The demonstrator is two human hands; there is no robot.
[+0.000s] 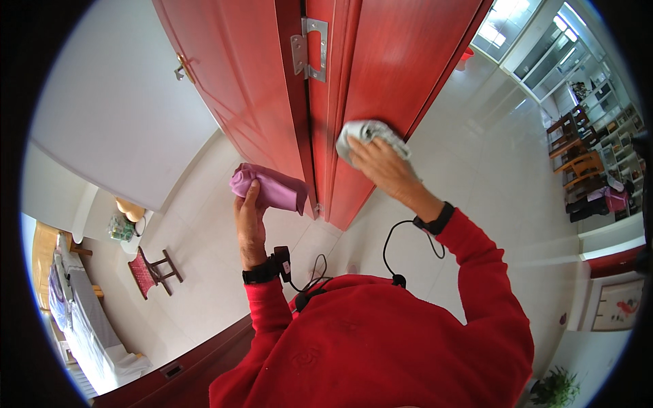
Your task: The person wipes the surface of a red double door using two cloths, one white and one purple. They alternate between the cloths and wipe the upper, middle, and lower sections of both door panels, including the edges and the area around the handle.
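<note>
My left hand (250, 217) holds a folded pink-purple cloth (270, 187) upright, in front of the open red wooden door (245, 76). Under the fingers of my right hand (380, 166) a bunched grey-white cloth (375, 133) lies against the red door-frame panel (398, 56). A metal hinge (317, 48) joins the door and the frame above my hands. On the door's far edge sits a handle (184, 69). Black bands with cables are around both my wrists.
A folding stool (153, 271) stands on the tiled floor at the left, near a bed or bench (97, 306) with fabric on it. Wooden chairs (581, 166) and shelves (625, 153) are at the far right. A potted plant (556, 388) is at the lower right.
</note>
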